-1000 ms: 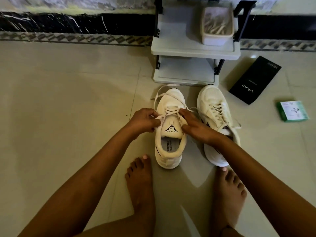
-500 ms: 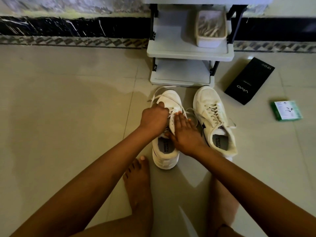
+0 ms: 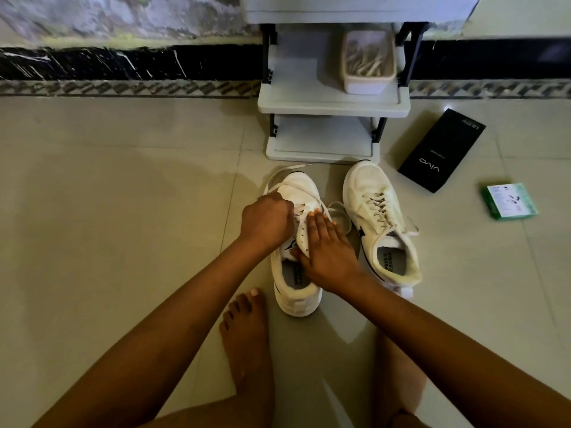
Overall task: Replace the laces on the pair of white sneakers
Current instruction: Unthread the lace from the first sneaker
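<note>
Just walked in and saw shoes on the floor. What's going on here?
A person sitting on the floor is working on the left sneaker. The left hand pinches its lace near the eyelets, while the right hand lies flat on the shoe, steadying it. The right sneaker sits beside it, laced and untouched.

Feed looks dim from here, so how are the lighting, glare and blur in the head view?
Head view: dim, warm light; soft glare on the floor tiles near the feet; wide-angle bending of the skirting line; the wall at top left is smeared; both hands and the left sneaker stay readable.
</note>
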`<state>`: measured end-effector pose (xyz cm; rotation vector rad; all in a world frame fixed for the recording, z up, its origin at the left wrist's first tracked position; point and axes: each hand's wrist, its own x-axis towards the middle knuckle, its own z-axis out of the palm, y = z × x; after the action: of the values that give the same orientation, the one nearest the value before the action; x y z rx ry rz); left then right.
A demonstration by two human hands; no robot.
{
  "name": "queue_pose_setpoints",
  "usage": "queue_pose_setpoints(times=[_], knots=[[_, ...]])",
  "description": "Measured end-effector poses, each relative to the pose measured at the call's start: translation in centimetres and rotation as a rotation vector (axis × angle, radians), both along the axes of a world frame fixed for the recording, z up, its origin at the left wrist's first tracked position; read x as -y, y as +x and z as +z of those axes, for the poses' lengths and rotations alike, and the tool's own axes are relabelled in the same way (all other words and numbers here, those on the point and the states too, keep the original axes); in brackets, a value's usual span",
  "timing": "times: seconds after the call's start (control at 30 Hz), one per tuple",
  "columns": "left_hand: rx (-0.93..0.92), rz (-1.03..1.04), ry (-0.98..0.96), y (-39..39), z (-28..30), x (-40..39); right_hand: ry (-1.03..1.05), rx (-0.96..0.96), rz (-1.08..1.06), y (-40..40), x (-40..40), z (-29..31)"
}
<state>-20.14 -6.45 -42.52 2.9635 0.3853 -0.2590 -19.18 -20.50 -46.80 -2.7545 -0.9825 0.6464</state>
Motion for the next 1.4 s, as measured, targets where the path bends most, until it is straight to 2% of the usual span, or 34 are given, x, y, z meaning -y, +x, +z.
queue_pose_setpoints(times=[0.1, 0.13, 0.23, 0.3, 0.37, 0.5, 0.7, 0.77, 0.87, 0.97, 1.0, 1.07, 1.13, 1.23, 1.3, 1.4], knots=[[-0.016, -0.029, 0.034, 0.4, -0.3, 0.5, 0.002, -0.024, -0.020, 0.1, 0.0, 0.0], [-0.012, -0.025, -0.035, 0.6, -0.1, 0.7, 0.002, -0.021, -0.020, 0.0, -0.1, -0.1], [0.024, 0.091, -0.498, 1.2, 1.2, 1.0, 0.018, -0.036, -0.028, -0.1, -0.1, 0.1], [0.084, 0.149, -0.632, 1.2, 1.9, 1.0, 0.023, -0.057, -0.035, -0.2, -0.1, 0.3], [0.100, 0.130, -0.594, 1.0, 1.8, 0.6, 0.029, -0.054, -0.038, -0.1, -0.1, 0.5], [-0.028, -0.014, -0.131, 0.8, 0.7, -0.3, 0.044, -0.057, -0.051, -0.2, -0.3, 0.4], [-0.014, 0.011, -0.002, 0.3, -0.4, 0.1, 0.022, -0.039, -0.039, -0.2, -0.3, 0.4], [0.016, 0.039, -0.192, 0.6, -0.1, -0.6, 0.002, -0.029, -0.031, -0.2, -0.4, 0.3], [0.100, 0.151, -0.675, 0.6, 1.2, -1.3, 0.006, -0.026, -0.043, -0.1, -0.5, 0.1], [0.087, 0.210, -0.921, 0.1, 1.6, -1.1, 0.018, -0.033, -0.042, 0.0, -0.6, 0.0], [0.036, 0.182, -0.911, 0.0, 1.2, -1.1, 0.023, -0.019, -0.041, 0.0, -0.6, 0.0], [-0.051, 0.078, -0.687, -0.1, -0.1, -1.4, 0.045, 0.007, -0.049, 0.0, -0.6, -0.2], [0.011, 0.043, -0.444, -0.3, -1.1, -1.8, 0.050, 0.008, -0.055, 0.0, -0.7, -0.4], [0.099, 0.120, -0.306, -0.6, -1.2, -1.5, 0.044, 0.003, -0.062, 0.0, -0.7, -0.4], [0.129, 0.094, -0.358, -0.2, -0.7, -1.3, 0.034, 0.002, -0.047, 0.0, -0.7, -0.2], [0.129, 0.099, -0.742, 0.4, 1.6, -0.9, 0.011, -0.023, -0.033, 0.0, -0.8, 0.1]])
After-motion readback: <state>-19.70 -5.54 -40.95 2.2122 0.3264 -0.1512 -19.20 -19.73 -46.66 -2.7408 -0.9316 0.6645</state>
